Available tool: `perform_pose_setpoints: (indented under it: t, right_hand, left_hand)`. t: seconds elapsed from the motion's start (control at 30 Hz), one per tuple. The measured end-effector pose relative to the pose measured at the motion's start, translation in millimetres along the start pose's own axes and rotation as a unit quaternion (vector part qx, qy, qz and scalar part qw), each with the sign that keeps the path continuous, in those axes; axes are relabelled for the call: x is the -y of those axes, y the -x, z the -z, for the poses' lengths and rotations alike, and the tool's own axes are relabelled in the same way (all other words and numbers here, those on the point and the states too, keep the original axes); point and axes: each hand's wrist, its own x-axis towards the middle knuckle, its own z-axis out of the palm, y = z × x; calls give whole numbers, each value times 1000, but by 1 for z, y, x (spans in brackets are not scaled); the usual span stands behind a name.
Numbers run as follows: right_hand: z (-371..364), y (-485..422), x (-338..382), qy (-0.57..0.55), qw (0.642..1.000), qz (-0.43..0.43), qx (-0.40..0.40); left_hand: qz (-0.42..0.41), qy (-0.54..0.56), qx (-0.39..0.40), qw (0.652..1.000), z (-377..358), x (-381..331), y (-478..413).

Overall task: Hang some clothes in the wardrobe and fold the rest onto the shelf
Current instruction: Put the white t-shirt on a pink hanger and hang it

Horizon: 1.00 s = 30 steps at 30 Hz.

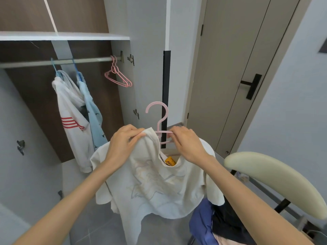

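A cream T-shirt [155, 184] with a faint print hangs in front of me, partly on a pink hanger [160, 117] whose hook points up. My left hand [123, 142] grips the shirt's collar fabric on the left. My right hand [187, 142] pinches the hanger's shoulder bar at the neck opening. The open wardrobe has a rail [58, 61] under a white shelf [63, 35]. On the rail hang a white top with red stripes [72, 117] and a light blue shirt [93, 112].
Two empty pink hangers [117, 76] hang at the rail's right end. A chair [276, 179] at the lower right holds a pile of blue and dark clothes [212, 225]. A closed door [235, 73] with a black handle stands right of the wardrobe.
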Motion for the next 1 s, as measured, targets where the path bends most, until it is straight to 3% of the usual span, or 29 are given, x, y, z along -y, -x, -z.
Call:
perform_pose_setpoints:
  t: [0.13, 0.33, 0.43, 0.6, 0.73, 1.0]
  right_hand:
    - [1, 3, -8, -47, 999, -27, -6]
    - [15, -1, -27, -241, 961, -120, -56]
    - [18, -3, -38, -266, 945, -167, -94]
    - [7, -6, -28, -214, 952, -187, -111]
    - [9, -9, -11, -183, 961, -166, -121]
    - [9, -9, 9, -177, 972, -100, -119]
  left_hand:
    - [-40, -34, 31, 998, -3, 5, -1]
    - [-9, -62, -48, 997, 15, 20, -4]
    - [7, -74, -56, 996, 30, 33, -3]
    - [24, -119, 30, 992, 37, 42, 0]
    - [-65, -218, 66, 972, 35, 30, -8]
    - [-71, -156, 205, 964, 10, -1, -30]
